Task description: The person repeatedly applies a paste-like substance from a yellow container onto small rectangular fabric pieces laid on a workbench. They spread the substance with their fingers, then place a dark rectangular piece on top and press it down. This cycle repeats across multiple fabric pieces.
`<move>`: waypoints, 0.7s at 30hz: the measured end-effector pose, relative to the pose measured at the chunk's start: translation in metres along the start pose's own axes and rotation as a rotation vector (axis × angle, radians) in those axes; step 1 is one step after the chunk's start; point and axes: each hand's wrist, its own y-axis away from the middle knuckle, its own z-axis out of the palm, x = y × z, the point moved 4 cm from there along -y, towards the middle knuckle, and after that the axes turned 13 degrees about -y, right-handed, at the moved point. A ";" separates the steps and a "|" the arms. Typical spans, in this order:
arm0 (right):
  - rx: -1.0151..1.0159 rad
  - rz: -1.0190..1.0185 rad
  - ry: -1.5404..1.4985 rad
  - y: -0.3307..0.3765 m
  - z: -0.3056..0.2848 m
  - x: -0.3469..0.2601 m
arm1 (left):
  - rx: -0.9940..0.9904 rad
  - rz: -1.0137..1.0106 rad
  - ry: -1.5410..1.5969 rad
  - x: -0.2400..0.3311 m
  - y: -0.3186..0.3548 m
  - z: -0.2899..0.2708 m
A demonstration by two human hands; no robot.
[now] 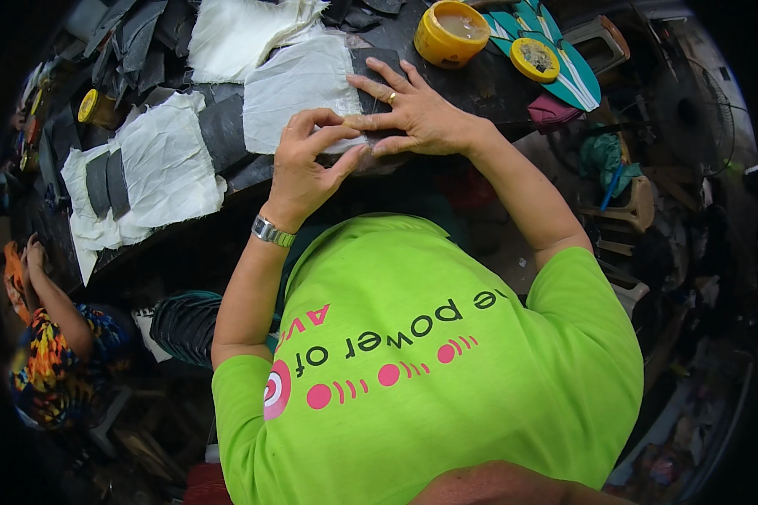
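Nearest the camera is a bright green shirt (429, 362), from which both bare forearms reach up to the edge of the dark tabletop (480, 84). The left hand (303, 164), with a metal watch (273, 231) at the wrist, has its grip nearly closed, thumb and fingertips pinching the lower edge of the white cloth piece (299, 88). Touching it on the right, the right hand (417, 114), wearing a ring, lies flat with fingers spread and grip wide open, pressing the cloth and the dark strip (377, 71) under it. The cloth lies flat, its long axis running away from the grips across the tabletop. Left of the grips lie more white and dark pieces (164, 164). Beyond the right hand stand a yellow tub (451, 34) and a yellow lid (534, 59). Far left, another person's arm (50, 295) shows beside the tabletop.
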 end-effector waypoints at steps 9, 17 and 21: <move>-0.002 0.019 0.035 0.021 0.002 -0.043 | 0.027 -0.099 -0.257 -0.047 -0.053 -0.021; 0.672 0.139 -0.494 0.019 -0.037 -0.010 | -0.073 -0.192 -0.715 -0.068 -0.063 -0.034; 0.684 0.519 -0.353 0.002 -0.034 0.029 | -0.122 -0.244 -0.748 -0.071 -0.049 -0.038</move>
